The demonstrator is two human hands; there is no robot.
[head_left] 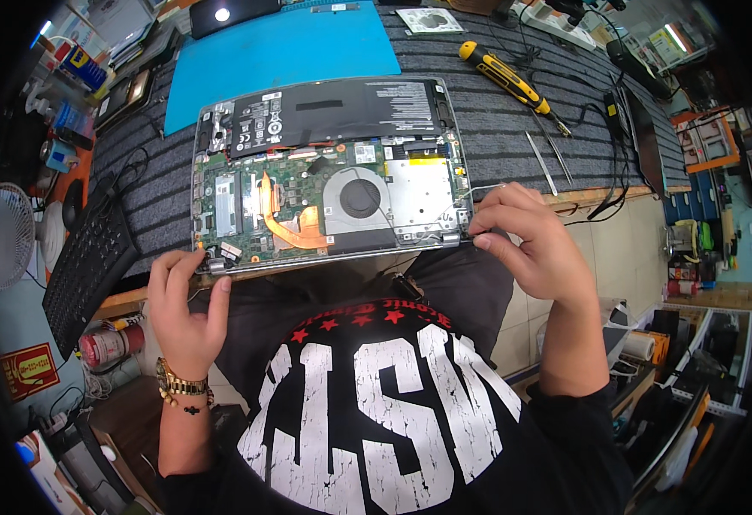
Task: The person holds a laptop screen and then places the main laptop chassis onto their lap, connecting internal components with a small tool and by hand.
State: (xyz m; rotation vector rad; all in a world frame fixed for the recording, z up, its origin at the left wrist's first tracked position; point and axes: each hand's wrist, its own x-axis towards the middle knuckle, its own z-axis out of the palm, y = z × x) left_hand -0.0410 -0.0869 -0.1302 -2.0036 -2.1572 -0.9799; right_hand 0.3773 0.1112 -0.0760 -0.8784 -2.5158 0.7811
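An opened laptop base point(333, 172) lies with its insides showing, its near edge reaching to the bench's front edge. A black battery point(333, 116) spans its far side; nearer me are a green circuit board, a copper heat pipe point(286, 225) and a round fan point(358, 197). My left hand point(185, 300) touches the near left corner by the hinge with its fingertips, thumb standing apart. At the near right corner, my right hand point(526, 236) has its fingers curled and its thumb against the laptop's edge. A thin pale wire point(487, 186) sticks out beside the right fingers.
Right of the laptop lie a yellow-and-black screwdriver point(504, 77) and metal tweezers point(541, 163). A blue mat point(281, 56) covers the far bench. A black keyboard point(93, 266) leans at the left edge, near a fan point(3, 227). Dark cables point(620, 154) trail at the right.
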